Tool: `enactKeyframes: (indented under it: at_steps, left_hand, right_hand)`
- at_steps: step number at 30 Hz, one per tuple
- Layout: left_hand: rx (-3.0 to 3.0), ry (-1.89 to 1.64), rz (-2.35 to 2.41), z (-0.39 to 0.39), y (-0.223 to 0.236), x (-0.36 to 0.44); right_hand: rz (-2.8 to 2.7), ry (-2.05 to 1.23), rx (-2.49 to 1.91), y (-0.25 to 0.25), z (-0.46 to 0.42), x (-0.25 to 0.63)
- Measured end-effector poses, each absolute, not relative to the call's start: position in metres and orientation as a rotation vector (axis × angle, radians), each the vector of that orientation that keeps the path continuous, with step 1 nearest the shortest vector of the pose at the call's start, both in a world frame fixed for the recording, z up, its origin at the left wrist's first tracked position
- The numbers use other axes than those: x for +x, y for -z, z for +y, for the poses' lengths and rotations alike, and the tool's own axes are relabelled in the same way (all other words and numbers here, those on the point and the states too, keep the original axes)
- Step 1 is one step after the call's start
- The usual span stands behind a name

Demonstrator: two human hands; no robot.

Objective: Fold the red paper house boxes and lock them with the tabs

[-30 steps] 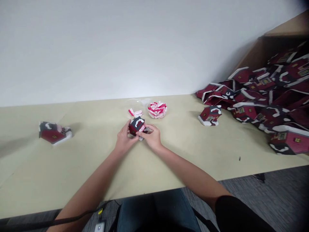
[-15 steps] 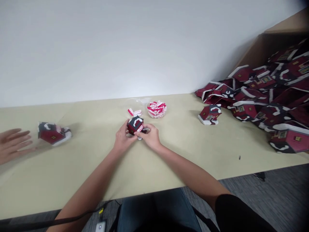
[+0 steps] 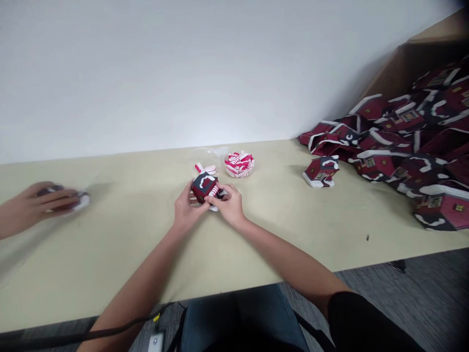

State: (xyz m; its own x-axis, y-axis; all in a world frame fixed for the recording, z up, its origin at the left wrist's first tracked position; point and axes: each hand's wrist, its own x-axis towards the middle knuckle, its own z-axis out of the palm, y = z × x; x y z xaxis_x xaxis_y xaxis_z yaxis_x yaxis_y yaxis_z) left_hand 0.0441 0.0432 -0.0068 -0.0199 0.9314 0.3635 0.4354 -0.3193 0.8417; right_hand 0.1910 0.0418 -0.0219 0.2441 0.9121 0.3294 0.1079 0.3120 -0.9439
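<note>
A small dark-red toy house (image 3: 203, 188) with a black roof and white snow trim is held over the table between my hands. My left hand (image 3: 187, 208) is closed around its left side. My right hand (image 3: 229, 205) grips its right side, thumb and fingers at a red-and-white striped piece (image 3: 214, 191) on the house. Just behind stand a few loose striped pieces (image 3: 210, 170) and a clear bowl (image 3: 252, 171) full of more of them.
A co-worker's hand (image 3: 40, 204) grips another toy house (image 3: 58, 191) at the left. One house (image 3: 321, 171) stands to the right, before a heap of several houses (image 3: 403, 146) spilling from a cardboard box (image 3: 388, 68). A cable (image 3: 120, 327) crosses the table's front edge (image 3: 256, 287).
The co-worker's hand has closed over the left house and shifted it a little leftward. My hands keep hold of their house, almost unmoved; the view has turned slightly.
</note>
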Motion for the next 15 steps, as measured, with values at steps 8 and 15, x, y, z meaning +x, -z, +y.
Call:
enactKeyframes:
  at_steps: [8,15]
  left_hand:
    - [1.678,-1.621,1.248,0.022,-0.014,0.055]
    - [1.702,-1.746,1.279,0.005,-0.028,0.059]
  right_hand:
    - [-1.569,-0.387,-1.023,-0.012,0.019,0.211]
    - [-1.709,-0.201,-0.889,-0.026,0.006,0.216]
